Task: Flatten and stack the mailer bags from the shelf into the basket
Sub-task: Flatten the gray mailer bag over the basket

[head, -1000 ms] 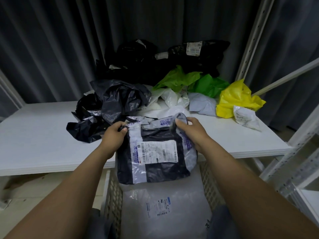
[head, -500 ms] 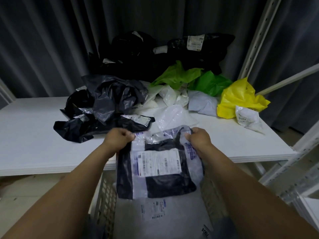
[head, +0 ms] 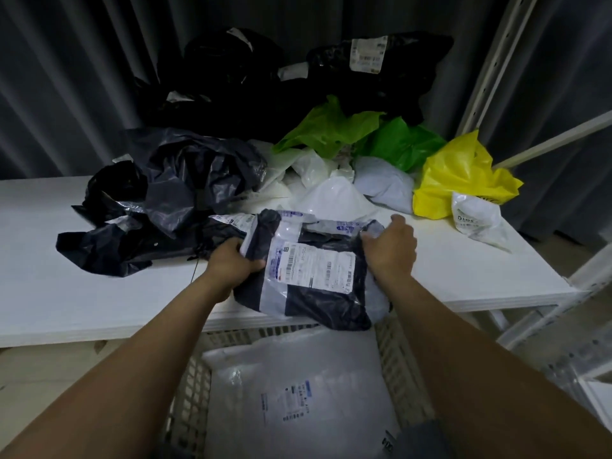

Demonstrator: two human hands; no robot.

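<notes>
I hold a dark mailer bag with clear tape and a white shipping label, flat over the front edge of the white shelf. My left hand grips its left edge and my right hand grips its upper right corner. Below it, a white slatted basket holds a flattened white mailer bag with a small label. Further back on the shelf lies a heap of crumpled bags: dark grey, black, green, white and yellow.
A small white printed bag lies at the shelf's right end. White metal shelving posts stand on the right, with another shelf low at the right. A dark curtain hangs behind. The left part of the shelf top is bare.
Both hands have carried the dark mailer bag up and back from over the basket onto the shelf's front edge. My view has tilted a little, showing more of the basket.
</notes>
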